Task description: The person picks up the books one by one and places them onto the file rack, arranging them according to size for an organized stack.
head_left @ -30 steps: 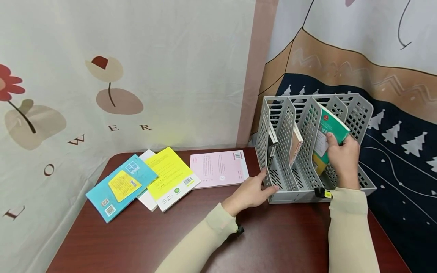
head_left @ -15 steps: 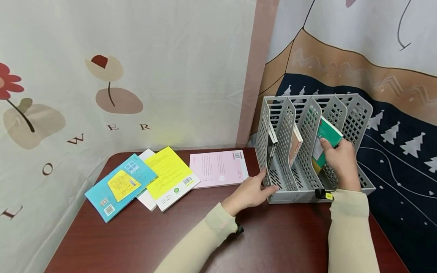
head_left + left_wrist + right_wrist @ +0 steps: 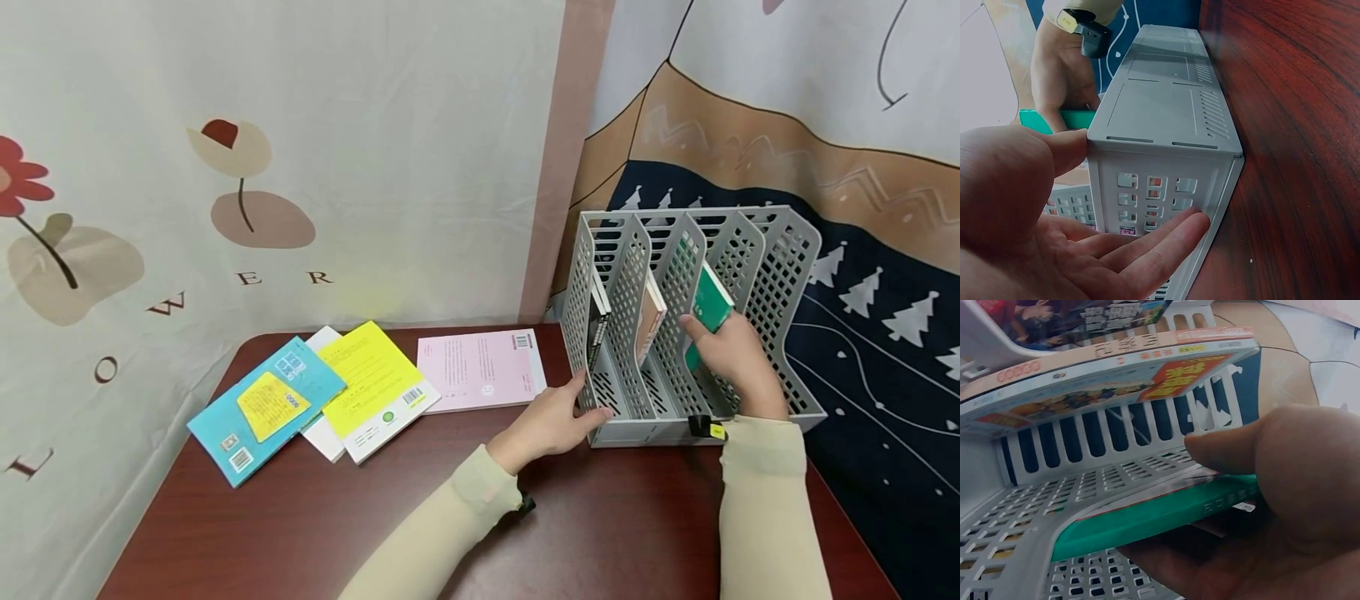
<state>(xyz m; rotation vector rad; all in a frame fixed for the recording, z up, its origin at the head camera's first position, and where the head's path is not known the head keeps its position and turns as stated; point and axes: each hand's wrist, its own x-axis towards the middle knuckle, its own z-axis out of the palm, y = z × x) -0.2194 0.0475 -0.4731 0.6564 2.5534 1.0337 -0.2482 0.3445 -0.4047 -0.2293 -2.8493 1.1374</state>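
Observation:
In the head view, my right hand [image 3: 738, 354] grips a green book [image 3: 711, 298] by its near edge, thumb on the cover, fingers behind it. The book stands in the third compartment from the left of a grey perforated file organizer [image 3: 645, 433], against the divider at its left. My left hand [image 3: 551, 421] rests on the organizer's front left corner. In the left wrist view, its thumb touches the upper corner and its straight fingers [image 3: 1169, 253] lie along the side wall. A tan-spined book [image 3: 649, 319] and a dark book [image 3: 597, 321] stand in the two compartments to the left.
Left of the organizer, a pink book [image 3: 480, 371] lies on the dark red table [image 3: 600, 525]. Further left, a yellow book [image 3: 375, 383] and a blue book [image 3: 266, 412] overlap a white one [image 3: 327, 448]. Printed curtains [image 3: 420, 167] hang behind the table.
My right hand has moved left and down with the green book, which now sits lower in the compartment, near the left divider. My left hand has stayed at the organizer's corner.

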